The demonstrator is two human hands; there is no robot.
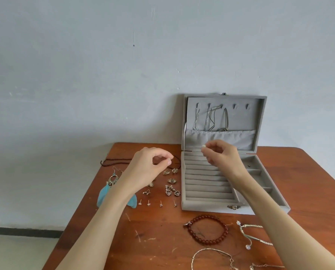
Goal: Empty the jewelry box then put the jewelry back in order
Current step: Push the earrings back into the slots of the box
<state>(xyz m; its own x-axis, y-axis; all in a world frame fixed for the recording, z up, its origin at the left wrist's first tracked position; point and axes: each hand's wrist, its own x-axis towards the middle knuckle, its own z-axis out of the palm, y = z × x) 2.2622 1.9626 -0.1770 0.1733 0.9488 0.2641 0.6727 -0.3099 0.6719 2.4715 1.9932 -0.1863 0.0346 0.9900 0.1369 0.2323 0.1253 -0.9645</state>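
Observation:
A grey velvet jewelry box (207,206) stands open on the wooden table (158,240), its lid leaning on the wall with several chains (211,119) hung inside. My right hand (221,154) hovers over the box's ring rolls and pinches a small pearl stud earring (203,146) between thumb and forefinger. Over the table left of the box, my left hand (151,168) has thumb and forefinger pinched together; whether it holds something tiny I cannot tell. Several small earrings (170,189) lie below it.
Blue feather earrings (106,191) and a dark bead necklace (112,162) lie at the table's left. A red bead bracelet (208,229), a cord bracelet (252,234) and thin chain bracelets (211,254) lie in front of the box. The table's left edge drops to the floor.

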